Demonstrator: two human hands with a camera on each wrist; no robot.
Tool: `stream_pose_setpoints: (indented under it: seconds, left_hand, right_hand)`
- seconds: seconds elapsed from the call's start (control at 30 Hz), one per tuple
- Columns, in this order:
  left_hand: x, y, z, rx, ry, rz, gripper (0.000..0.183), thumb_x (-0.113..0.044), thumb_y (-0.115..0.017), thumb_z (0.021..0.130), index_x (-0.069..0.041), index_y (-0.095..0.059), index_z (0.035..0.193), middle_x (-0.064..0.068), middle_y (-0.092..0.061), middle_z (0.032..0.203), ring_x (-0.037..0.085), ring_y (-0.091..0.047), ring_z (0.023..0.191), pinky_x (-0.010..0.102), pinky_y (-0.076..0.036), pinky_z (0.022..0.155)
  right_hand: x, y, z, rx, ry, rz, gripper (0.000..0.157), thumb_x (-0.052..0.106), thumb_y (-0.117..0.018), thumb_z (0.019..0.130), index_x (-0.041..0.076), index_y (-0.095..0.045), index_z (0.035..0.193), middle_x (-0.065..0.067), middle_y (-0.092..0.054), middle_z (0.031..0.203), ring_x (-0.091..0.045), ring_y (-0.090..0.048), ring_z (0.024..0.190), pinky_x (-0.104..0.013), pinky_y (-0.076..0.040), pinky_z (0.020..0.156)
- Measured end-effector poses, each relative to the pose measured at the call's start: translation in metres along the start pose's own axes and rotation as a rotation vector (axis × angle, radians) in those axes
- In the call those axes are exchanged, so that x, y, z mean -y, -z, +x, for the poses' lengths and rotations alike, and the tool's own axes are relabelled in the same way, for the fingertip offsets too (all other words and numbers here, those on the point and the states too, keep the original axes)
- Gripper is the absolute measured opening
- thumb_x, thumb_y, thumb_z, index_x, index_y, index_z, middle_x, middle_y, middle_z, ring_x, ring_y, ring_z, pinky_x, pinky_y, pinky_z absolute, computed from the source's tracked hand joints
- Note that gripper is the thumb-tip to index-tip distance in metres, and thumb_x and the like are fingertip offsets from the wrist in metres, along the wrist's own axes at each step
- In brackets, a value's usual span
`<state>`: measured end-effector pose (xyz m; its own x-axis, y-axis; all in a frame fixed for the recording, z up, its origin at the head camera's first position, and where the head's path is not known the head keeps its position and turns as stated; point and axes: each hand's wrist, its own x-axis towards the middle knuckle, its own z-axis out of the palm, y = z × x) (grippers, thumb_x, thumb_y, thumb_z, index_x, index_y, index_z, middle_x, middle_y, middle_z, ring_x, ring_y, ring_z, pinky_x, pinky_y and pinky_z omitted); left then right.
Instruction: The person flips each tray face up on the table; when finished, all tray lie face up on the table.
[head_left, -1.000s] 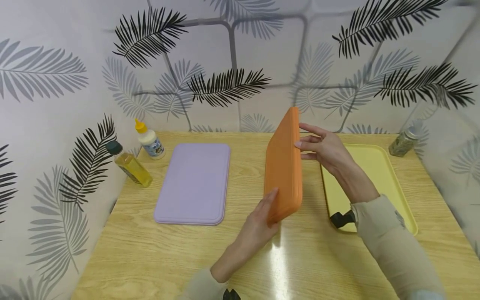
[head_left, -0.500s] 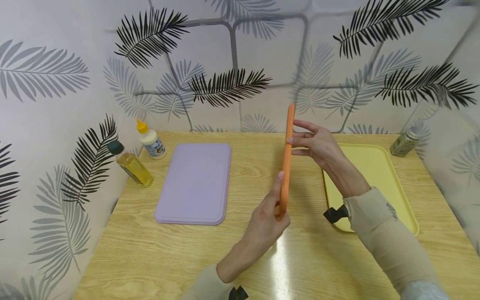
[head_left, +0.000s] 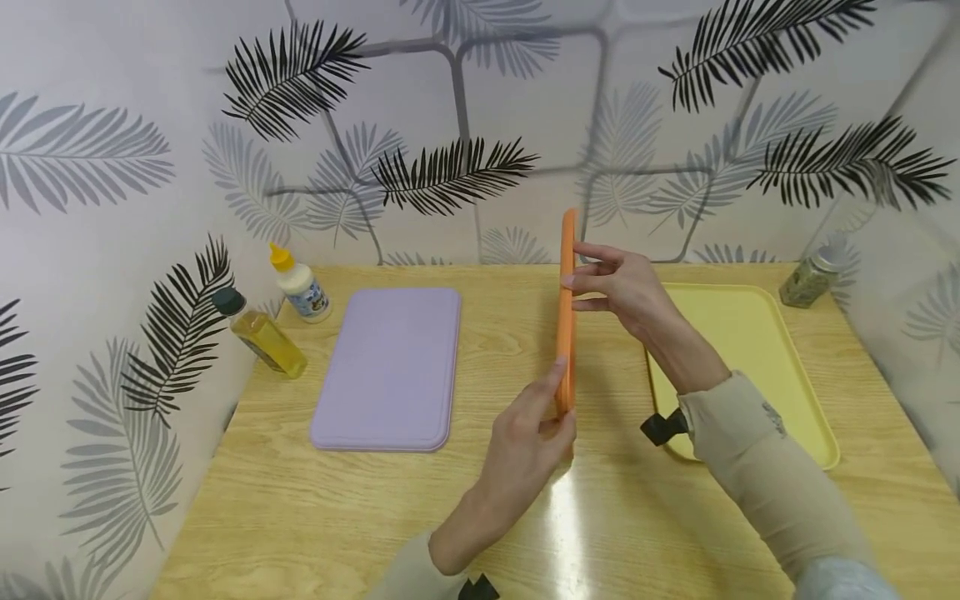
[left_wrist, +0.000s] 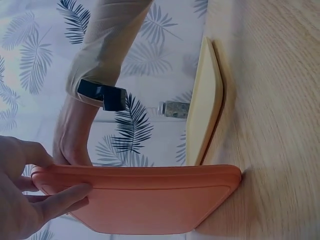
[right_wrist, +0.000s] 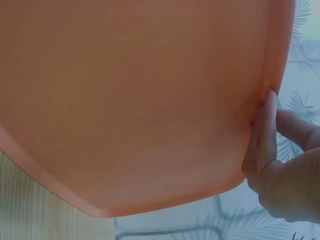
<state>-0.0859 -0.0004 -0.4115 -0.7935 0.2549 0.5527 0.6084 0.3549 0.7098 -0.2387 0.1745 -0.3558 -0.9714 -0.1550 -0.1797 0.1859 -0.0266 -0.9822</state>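
An orange tray [head_left: 567, 325] stands upright on its long side, nearly edge-on in the head view. My left hand [head_left: 525, 450] grips the upper edge at its near end, thumb and fingers on opposite faces. Farther along the same edge, my right hand [head_left: 626, 292] pinches it, with fingers spread over the right face. The left wrist view shows the tray's flat outer face [left_wrist: 140, 210], its lower side right at the wood. In the right wrist view, the rimmed inner face [right_wrist: 140, 100] fills most of the picture.
A lilac tray-shaped panel [head_left: 390, 367] lies on the table [head_left: 300, 517] at left, a yellow tray [head_left: 742, 358] at right. Behind the left one stand an oil bottle [head_left: 270, 342] and a yellow-capped white bottle [head_left: 306, 292]. A spice jar [head_left: 812, 279] stands at back right.
The orange tray has turned from showing its broad left face to nearly edge-on, and shifted slightly left. Both hands have kept hold of it and moved with it.
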Motion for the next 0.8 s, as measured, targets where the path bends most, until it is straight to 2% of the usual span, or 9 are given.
stream_pose_setpoints:
  seconds: [0.1,0.17,0.2,0.3,0.37,0.43,0.57,0.67,0.8]
  left_hand:
    - [0.0,0.001,0.001,-0.046,-0.045,0.024,0.056,0.008,-0.065,0.086,0.003,-0.047,0.139,0.022,-0.058,0.125,0.026,-0.066,0.098,0.011,-0.052,0.073]
    - [0.003,0.002,0.001,-0.074,-0.054,0.039,0.052,0.006,-0.064,0.087,0.004,-0.049,0.137,0.022,-0.058,0.126,0.026,-0.066,0.096,0.011,-0.052,0.072]
    - [0.005,0.002,0.001,-0.091,-0.05,0.041,0.051,0.006,-0.064,0.087,0.005,-0.05,0.136,0.022,-0.058,0.127,0.026,-0.066,0.095,0.012,-0.052,0.072]
    - [0.012,0.003,-0.004,-0.131,-0.011,0.024,0.05,0.008,-0.064,0.087,0.006,-0.05,0.134,0.021,-0.06,0.123,0.025,-0.066,0.092,0.012,-0.053,0.069]
    - [0.017,0.004,-0.008,-0.158,0.024,-0.008,0.05,0.008,-0.064,0.086,0.007,-0.05,0.135,0.021,-0.061,0.12,0.025,-0.065,0.091,0.014,-0.053,0.066]
    - [0.021,0.004,-0.011,-0.188,0.069,-0.052,0.05,0.008,-0.065,0.087,0.007,-0.05,0.134,0.02,-0.062,0.119,0.026,-0.065,0.094,0.017,-0.055,0.065]
    - [0.029,0.007,-0.011,-0.239,0.197,-0.191,0.045,0.004,-0.063,0.09,0.006,-0.052,0.133,0.02,-0.062,0.122,0.029,-0.065,0.102,0.026,-0.057,0.066]
    - [0.032,0.011,-0.011,-0.261,0.321,-0.304,0.042,0.001,-0.062,0.092,0.004,-0.054,0.133,0.02,-0.061,0.121,0.03,-0.066,0.101,0.033,-0.058,0.066]
    - [0.036,0.019,-0.009,-0.271,0.472,-0.425,0.041,0.001,-0.061,0.092,0.001,-0.055,0.133,0.019,-0.061,0.122,0.03,-0.068,0.094,0.035,-0.058,0.067]
  right_hand:
    - [-0.002,-0.002,0.001,0.033,0.007,-0.043,0.057,0.011,-0.069,0.09,0.01,-0.047,0.143,-0.012,-0.061,0.103,-0.025,-0.065,0.092,-0.04,-0.058,0.077]
    - [-0.011,-0.001,0.002,0.057,0.006,-0.15,0.054,0.023,-0.062,0.095,0.008,-0.044,0.144,-0.018,-0.061,0.11,-0.031,-0.064,0.097,-0.043,-0.057,0.077]
    - [-0.019,0.0,0.002,0.071,0.003,-0.231,0.055,0.029,-0.058,0.098,0.006,-0.042,0.145,-0.021,-0.06,0.116,-0.035,-0.063,0.1,-0.046,-0.056,0.079]
    - [-0.053,0.005,-0.001,0.107,-0.009,-0.573,0.065,0.042,-0.044,0.102,-0.004,-0.034,0.146,-0.031,-0.053,0.128,-0.044,-0.056,0.113,-0.051,-0.051,0.088]
    - [-0.077,0.008,-0.006,0.117,-0.03,-0.754,0.068,0.041,-0.041,0.103,-0.011,-0.03,0.144,-0.036,-0.046,0.134,-0.048,-0.049,0.12,-0.055,-0.046,0.095]
    - [-0.096,0.01,-0.01,0.113,-0.036,-0.862,0.068,0.038,-0.043,0.102,-0.016,-0.03,0.142,-0.038,-0.042,0.136,-0.05,-0.044,0.124,-0.056,-0.041,0.1]
    - [-0.114,0.011,-0.016,0.072,-0.042,-0.873,0.067,0.032,-0.047,0.1,-0.019,-0.029,0.14,-0.039,-0.04,0.136,-0.051,-0.042,0.125,-0.056,-0.038,0.102]
    - [-0.118,0.014,-0.015,0.038,-0.068,-0.839,0.067,0.028,-0.049,0.098,-0.017,-0.028,0.142,-0.038,-0.043,0.135,-0.048,-0.045,0.124,-0.053,-0.042,0.099]
    - [-0.121,0.023,-0.012,0.017,-0.128,-0.639,0.065,0.018,-0.049,0.097,-0.018,-0.022,0.143,-0.04,-0.043,0.133,-0.044,-0.058,0.11,-0.046,-0.053,0.086]
